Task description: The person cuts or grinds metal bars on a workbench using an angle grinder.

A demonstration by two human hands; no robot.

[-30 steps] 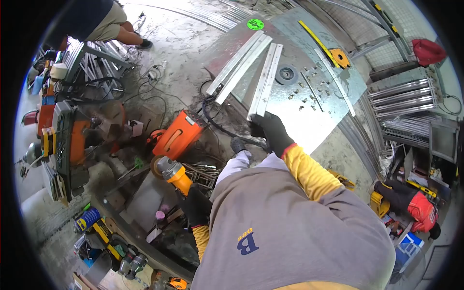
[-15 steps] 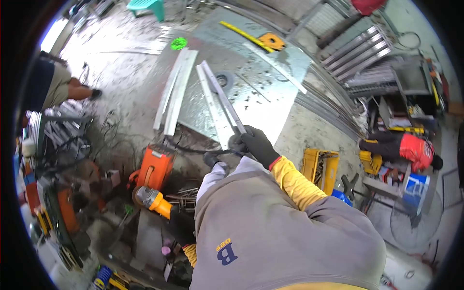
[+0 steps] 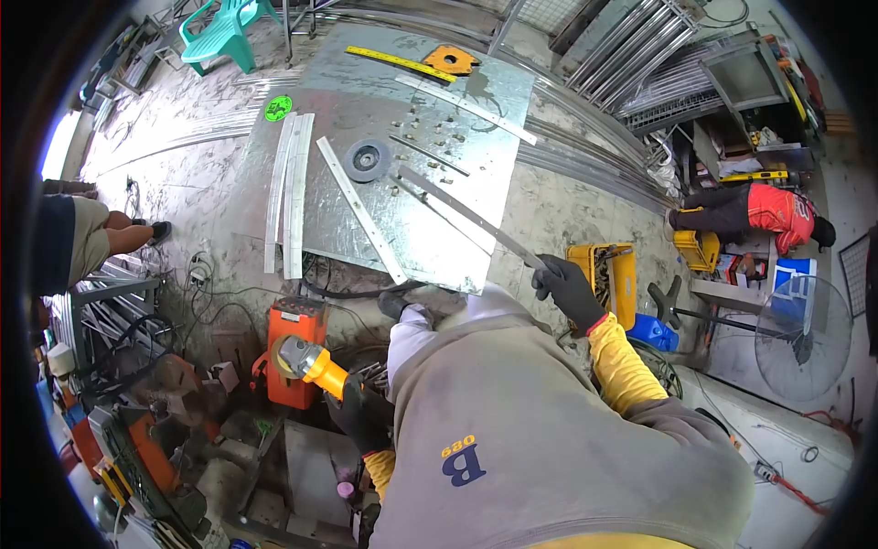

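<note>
Gloved in black, my left hand (image 3: 358, 414) is wrapped round the yellow body of an angle grinder (image 3: 315, 363); its disc faces an orange machine case. My right hand (image 3: 568, 291), also in a black glove, grips the near end of a long thin metal strip (image 3: 471, 216). The strip's far end reaches over the shiny metal sheet (image 3: 462, 252). On the sheet lie another metal strip (image 3: 360, 209) and a round grey grinding disc (image 3: 367, 160). A pair of pale metal strips (image 3: 294, 197) rests near the sheet's left edge.
A yellow ruler (image 3: 401, 64) and orange magnetic square (image 3: 451, 60) lie at the sheet's far end. The orange machine case (image 3: 295, 352) stands by the grinder. A co-worker in red (image 3: 780, 218) bends at the right, near a fan (image 3: 803, 339). Another person's legs (image 3: 105, 240) show at left.
My right hand has moved right and swung the metal strip away from the one beside it. My left hand still holds the grinder. The view has shifted, uncovering more of the green chair.
</note>
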